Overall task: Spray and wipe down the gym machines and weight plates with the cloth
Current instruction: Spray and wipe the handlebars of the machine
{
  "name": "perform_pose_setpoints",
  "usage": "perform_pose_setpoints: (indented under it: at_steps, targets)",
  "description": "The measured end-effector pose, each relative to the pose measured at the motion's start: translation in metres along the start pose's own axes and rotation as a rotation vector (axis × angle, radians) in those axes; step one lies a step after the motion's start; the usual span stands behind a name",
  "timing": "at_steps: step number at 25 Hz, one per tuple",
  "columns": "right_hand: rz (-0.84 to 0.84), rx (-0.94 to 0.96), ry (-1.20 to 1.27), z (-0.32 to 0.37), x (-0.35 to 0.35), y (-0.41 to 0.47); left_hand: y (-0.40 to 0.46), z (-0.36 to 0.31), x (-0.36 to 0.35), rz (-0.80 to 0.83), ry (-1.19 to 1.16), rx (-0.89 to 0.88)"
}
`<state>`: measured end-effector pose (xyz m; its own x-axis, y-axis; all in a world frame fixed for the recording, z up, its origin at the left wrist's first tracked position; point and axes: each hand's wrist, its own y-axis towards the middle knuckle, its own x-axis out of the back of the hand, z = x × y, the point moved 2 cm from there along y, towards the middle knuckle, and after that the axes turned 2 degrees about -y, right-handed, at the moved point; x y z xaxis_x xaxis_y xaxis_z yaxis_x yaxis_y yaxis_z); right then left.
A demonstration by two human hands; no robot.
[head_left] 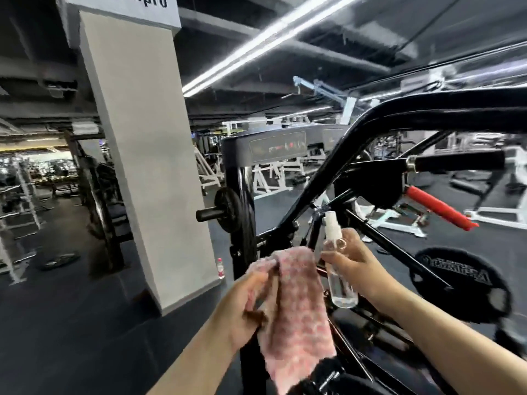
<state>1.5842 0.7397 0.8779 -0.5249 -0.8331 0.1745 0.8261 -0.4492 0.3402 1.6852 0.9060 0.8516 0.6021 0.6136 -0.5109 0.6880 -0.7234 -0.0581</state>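
My left hand (245, 306) has its fingers curled around the pink cloth (296, 315), which hangs down in front of me; my right hand (356, 263) grips the clear spray bottle (338, 269), nozzle up and near the black machine frame (336, 166); a weight plate (462, 283) sits low to my right, another plate (231, 209) on its peg to the left; I judge I'm at the spraying step; next I should aim at the frame, press, then wipe.
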Motion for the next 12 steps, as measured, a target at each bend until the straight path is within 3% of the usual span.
perform_pose_setpoints:
  at_steps: [3,8,10,12]
  targets:
    - [-0.182,0.021,-0.151,-0.011,0.03,0.017,0.046,-0.005,-0.012,0.022,0.118,0.097]
    - [-0.272,-0.004,-0.684,-0.011,0.059,0.038,0.12,-0.006,-0.041,0.21,0.727,0.018]
    - [-0.331,-0.007,-0.752,-0.011,0.066,0.045,0.137,-0.014,-0.054,0.272,0.768,-0.068]
    - [-0.373,0.028,-0.788,-0.014,0.077,0.052,0.155,-0.015,-0.073,0.332,0.639,-0.089]
